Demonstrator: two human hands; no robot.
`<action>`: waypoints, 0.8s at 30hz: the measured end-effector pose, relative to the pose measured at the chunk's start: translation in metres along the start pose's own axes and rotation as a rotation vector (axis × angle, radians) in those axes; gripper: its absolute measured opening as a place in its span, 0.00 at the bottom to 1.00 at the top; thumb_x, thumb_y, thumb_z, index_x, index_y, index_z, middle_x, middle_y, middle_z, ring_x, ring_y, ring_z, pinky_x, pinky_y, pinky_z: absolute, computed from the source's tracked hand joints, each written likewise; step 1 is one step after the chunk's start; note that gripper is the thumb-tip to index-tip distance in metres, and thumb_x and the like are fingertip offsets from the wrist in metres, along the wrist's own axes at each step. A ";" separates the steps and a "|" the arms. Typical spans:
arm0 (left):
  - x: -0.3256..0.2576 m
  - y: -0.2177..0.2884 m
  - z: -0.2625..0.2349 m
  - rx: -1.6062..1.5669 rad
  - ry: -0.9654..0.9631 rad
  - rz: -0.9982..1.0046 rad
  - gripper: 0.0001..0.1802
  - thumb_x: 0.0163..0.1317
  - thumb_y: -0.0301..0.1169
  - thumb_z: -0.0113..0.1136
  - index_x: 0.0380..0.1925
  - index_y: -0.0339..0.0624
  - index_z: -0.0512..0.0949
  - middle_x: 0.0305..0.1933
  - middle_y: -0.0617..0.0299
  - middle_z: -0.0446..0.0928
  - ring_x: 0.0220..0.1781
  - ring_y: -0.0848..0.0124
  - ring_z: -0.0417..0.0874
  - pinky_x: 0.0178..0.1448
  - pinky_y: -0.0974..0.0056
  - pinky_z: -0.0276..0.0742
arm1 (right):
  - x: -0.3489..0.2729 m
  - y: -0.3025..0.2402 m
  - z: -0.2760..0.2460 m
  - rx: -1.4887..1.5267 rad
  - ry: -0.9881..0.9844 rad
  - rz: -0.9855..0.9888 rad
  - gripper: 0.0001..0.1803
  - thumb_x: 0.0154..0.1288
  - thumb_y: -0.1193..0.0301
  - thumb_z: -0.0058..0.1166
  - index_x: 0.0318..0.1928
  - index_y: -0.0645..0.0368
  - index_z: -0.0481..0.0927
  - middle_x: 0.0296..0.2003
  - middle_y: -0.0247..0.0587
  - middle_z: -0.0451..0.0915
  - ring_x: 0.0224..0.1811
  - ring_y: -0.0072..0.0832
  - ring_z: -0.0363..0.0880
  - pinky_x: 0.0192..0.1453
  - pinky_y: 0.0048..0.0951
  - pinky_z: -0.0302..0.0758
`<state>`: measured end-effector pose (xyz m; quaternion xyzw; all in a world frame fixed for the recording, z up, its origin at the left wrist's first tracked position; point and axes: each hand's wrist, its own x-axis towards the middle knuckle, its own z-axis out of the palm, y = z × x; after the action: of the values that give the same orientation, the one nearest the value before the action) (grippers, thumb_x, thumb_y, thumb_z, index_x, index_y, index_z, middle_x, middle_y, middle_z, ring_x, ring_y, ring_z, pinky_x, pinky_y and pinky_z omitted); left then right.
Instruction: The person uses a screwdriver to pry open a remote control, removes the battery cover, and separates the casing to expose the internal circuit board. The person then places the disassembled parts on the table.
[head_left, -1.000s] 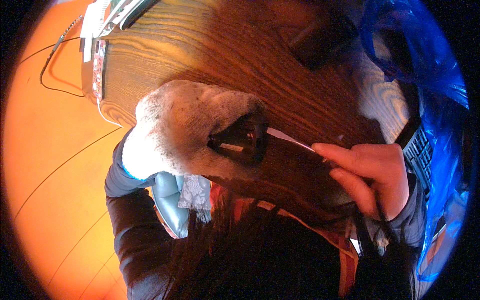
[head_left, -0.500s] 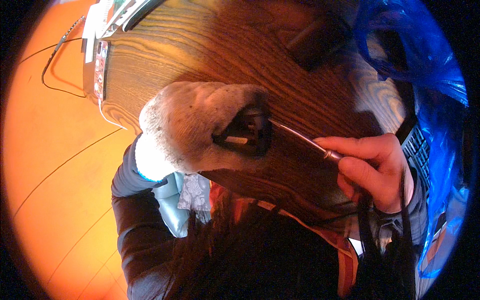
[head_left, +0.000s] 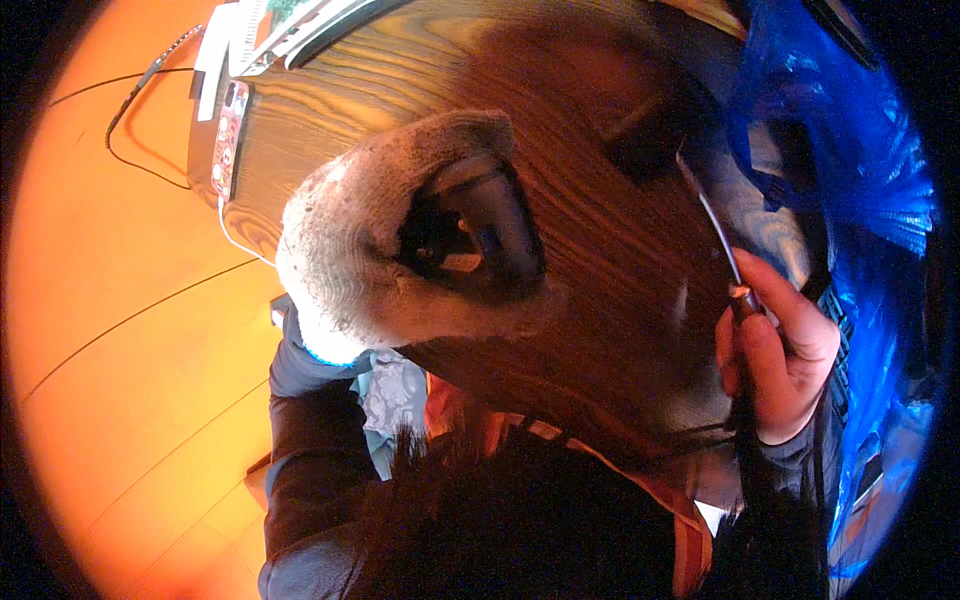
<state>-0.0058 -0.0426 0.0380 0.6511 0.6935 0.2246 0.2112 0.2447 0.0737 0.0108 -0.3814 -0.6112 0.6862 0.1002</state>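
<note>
My left hand (head_left: 365,220), in a white knit glove with dark specks, is closed around a small black plastic-looking part (head_left: 508,222). A hollow with a lighter patch shows in the part, and the glove hides its rest. At the right, my bare right hand (head_left: 790,350) grips the handle of a slim metal tool (head_left: 712,212) with a slightly curved, pointed end. That tip points up and away from me, apart from the black part. Both hands are above a dark wood-grain table (head_left: 600,270).
A phone in a patterned case (head_left: 230,140), with a white cable attached, lies at the table's left edge. A blue plastic bag (head_left: 850,140) hangs along the right, beside a dark crate (head_left: 838,310). A shadowed dark block (head_left: 655,130) sits far back.
My right hand has moved right and turned the tool upward, away from the black part. My left hand has tilted the part, so its hollow shows at another angle.
</note>
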 end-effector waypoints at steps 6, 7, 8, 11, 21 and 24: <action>0.003 0.006 0.000 0.035 -0.036 0.037 0.38 0.25 0.33 0.77 0.44 0.34 0.77 0.26 0.61 0.79 0.27 0.72 0.80 0.33 0.68 0.77 | 0.008 0.008 -0.005 -0.230 -0.177 -0.396 0.22 0.51 0.83 0.53 0.50 0.63 0.78 0.23 0.41 0.79 0.20 0.28 0.76 0.25 0.24 0.70; 0.004 0.006 0.002 0.044 -0.046 0.047 0.38 0.24 0.32 0.78 0.43 0.33 0.77 0.26 0.61 0.79 0.27 0.72 0.80 0.33 0.68 0.77 | 0.009 0.009 -0.005 -0.209 -0.192 -0.424 0.22 0.50 0.82 0.54 0.50 0.63 0.79 0.22 0.42 0.78 0.20 0.30 0.76 0.25 0.25 0.69; 0.005 0.007 0.002 0.051 -0.053 0.054 0.38 0.24 0.32 0.78 0.43 0.33 0.77 0.26 0.61 0.79 0.27 0.72 0.80 0.33 0.68 0.77 | 0.010 0.010 -0.004 -0.224 -0.200 -0.429 0.22 0.49 0.82 0.55 0.49 0.63 0.79 0.21 0.43 0.77 0.19 0.32 0.76 0.24 0.26 0.69; 0.009 0.009 0.005 0.069 -0.084 0.073 0.38 0.24 0.32 0.78 0.43 0.32 0.77 0.26 0.62 0.79 0.27 0.73 0.80 0.33 0.69 0.76 | 0.010 0.011 -0.002 -0.230 -0.223 -0.414 0.22 0.48 0.81 0.56 0.48 0.63 0.80 0.20 0.43 0.77 0.18 0.31 0.75 0.23 0.27 0.68; 0.008 0.004 0.012 -0.039 -0.040 0.000 0.41 0.20 0.33 0.79 0.43 0.32 0.77 0.22 0.64 0.78 0.25 0.73 0.80 0.31 0.70 0.75 | 0.013 0.012 0.004 -0.323 -0.194 -0.468 0.22 0.49 0.81 0.58 0.48 0.59 0.80 0.18 0.40 0.74 0.17 0.29 0.73 0.21 0.26 0.68; 0.008 0.003 0.009 0.000 -0.132 0.017 0.38 0.26 0.35 0.77 0.43 0.36 0.76 0.24 0.62 0.79 0.26 0.69 0.81 0.31 0.67 0.76 | 0.007 0.010 0.007 -0.451 -0.152 -0.465 0.22 0.49 0.82 0.57 0.48 0.58 0.80 0.19 0.39 0.73 0.18 0.29 0.73 0.21 0.25 0.67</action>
<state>0.0012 -0.0343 0.0328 0.6705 0.6725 0.1827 0.2546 0.2388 0.0702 -0.0016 -0.1920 -0.8242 0.5188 0.1212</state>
